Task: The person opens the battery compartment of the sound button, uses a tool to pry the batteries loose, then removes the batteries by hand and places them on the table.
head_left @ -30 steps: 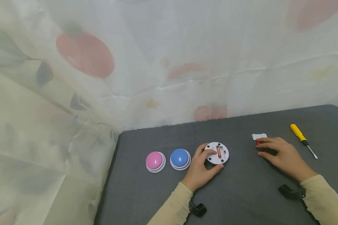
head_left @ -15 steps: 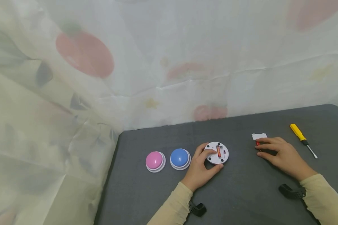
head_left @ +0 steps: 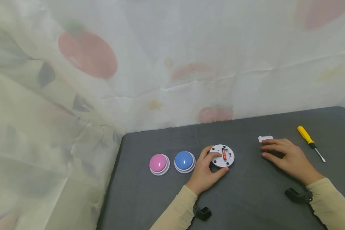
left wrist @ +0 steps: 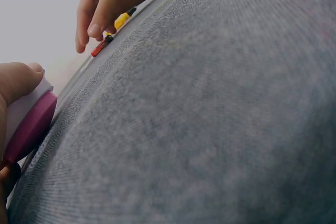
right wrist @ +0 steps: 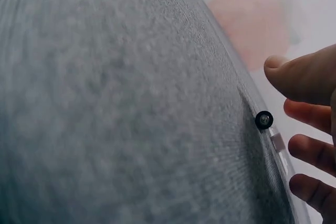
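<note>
My left hand (head_left: 204,174) grips a round push-button buzzer (head_left: 218,164) turned upside down, its white base facing up. A red battery (head_left: 224,154) sits in one side of its uncovered battery compartment. Below the white rim, the left wrist view shows the buzzer's magenta dome (left wrist: 35,127). My right hand (head_left: 290,158) hovers with bent, spread fingers over a second red battery (left wrist: 100,47), which lies on the table and is mostly hidden in the head view. In the right wrist view the black-ringed end of that battery (right wrist: 264,120) is apart from the thumb and fingers.
A white battery cover (head_left: 265,139) lies just beyond my right fingertips. The yellow-handled screwdriver (head_left: 305,134) is farther right. Left of my left hand stand a blue-domed buzzer (head_left: 184,160) and a pink-domed one (head_left: 158,163). A printed curtain (head_left: 172,57) hangs behind the dark table (head_left: 244,198).
My right fingertips now cover a little more of the loose battery. The left hand and the buzzer it holds stay in place; the head view has shifted very slightly.
</note>
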A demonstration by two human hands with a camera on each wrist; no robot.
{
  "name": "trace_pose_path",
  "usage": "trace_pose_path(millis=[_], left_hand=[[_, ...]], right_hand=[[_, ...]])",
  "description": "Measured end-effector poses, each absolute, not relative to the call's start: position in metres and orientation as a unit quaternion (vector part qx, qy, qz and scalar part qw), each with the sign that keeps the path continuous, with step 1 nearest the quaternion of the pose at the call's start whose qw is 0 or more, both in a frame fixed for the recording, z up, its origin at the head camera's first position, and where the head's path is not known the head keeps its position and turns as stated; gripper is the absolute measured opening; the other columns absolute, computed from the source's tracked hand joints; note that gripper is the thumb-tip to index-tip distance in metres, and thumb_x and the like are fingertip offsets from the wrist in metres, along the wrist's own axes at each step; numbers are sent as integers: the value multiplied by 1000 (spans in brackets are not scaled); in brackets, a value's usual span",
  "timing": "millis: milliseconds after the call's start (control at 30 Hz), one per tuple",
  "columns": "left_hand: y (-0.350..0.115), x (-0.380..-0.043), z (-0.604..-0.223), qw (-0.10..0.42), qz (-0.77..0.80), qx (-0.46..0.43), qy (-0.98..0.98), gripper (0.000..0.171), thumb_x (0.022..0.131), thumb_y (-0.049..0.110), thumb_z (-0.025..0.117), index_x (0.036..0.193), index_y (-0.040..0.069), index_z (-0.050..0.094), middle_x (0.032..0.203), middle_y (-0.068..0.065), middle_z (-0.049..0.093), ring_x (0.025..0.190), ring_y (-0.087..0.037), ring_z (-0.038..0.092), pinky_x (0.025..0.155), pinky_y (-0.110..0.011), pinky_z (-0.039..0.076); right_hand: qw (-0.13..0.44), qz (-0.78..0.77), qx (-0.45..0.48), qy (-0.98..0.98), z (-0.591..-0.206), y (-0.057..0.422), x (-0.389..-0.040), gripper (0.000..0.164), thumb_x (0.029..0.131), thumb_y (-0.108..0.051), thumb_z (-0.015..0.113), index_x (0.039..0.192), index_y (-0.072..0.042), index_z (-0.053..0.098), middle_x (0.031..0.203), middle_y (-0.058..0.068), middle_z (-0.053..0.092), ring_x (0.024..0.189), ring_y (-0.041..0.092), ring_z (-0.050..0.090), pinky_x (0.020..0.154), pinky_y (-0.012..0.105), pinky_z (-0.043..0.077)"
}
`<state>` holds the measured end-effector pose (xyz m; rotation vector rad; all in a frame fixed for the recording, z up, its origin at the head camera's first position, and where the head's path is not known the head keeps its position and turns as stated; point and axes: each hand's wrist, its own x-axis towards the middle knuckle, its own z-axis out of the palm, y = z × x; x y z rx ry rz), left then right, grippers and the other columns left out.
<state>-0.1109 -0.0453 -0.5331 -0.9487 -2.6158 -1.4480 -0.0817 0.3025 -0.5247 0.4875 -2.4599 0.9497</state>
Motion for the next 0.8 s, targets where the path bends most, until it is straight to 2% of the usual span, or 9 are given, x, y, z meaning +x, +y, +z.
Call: trace_pose_path(millis=[200, 400, 467, 600, 700, 800], left_hand=[[-47, -110, -533, 13, -456, -304, -836, 44, 98, 36, 85, 136, 24, 65, 164, -3, 43, 147, -15, 48, 118, -40, 46], [-48, -111, -533, 18, -456, -301, -837, 45, 97, 35, 87, 135, 23, 65, 164, -3, 43, 147, -17, 48, 118, -40, 46], [-47, -111, -532, 18, -455, -305, -836, 44, 98, 35, 87, 135, 24, 65, 164, -3, 43, 148, -18, 48, 118, -40, 46], [-43, -112, -532, 17, -453, -314, -834, 44, 99, 35, 85, 136, 23, 65, 165, -4, 42, 149, -17, 46, 118, -39, 46], [-43, -112, -532, 17, -454, -316, -833, 44, 98, 33, 86, 136, 21, 65, 164, -4, 43, 148, -16, 47, 118, -39, 46], [-43, -112, -532, 13, -458, -313, -832, 44, 98, 32, 86, 135, 20, 66, 163, -3, 44, 148, -15, 47, 119, -39, 45]], right_hand=[[254, 348, 199, -881, -521, 292, -90, 52, 65, 7, 98, 114, -8, 84, 123, 8, 78, 116, 9, 59, 103, 6, 31], [239, 342, 205, -885, -518, 283, -94, 57, 68, 3, 99, 121, -8, 82, 130, 10, 76, 117, 24, 61, 107, 7, 28], [236, 340, 202, -888, -517, 281, -94, 59, 69, 1, 100, 124, -10, 81, 132, 9, 75, 118, 25, 60, 105, 9, 31], [233, 337, 208, -888, -514, 276, -95, 62, 70, 0, 100, 128, -11, 79, 135, 7, 74, 117, 17, 61, 94, 16, 38], [229, 343, 226, -882, -512, 268, -97, 63, 71, -1, 100, 130, -9, 78, 136, 7, 73, 119, 19, 63, 100, 13, 38], [225, 350, 247, -875, -511, 258, -99, 63, 72, -1, 99, 131, -7, 77, 136, 9, 73, 123, 28, 65, 113, 8, 30]])
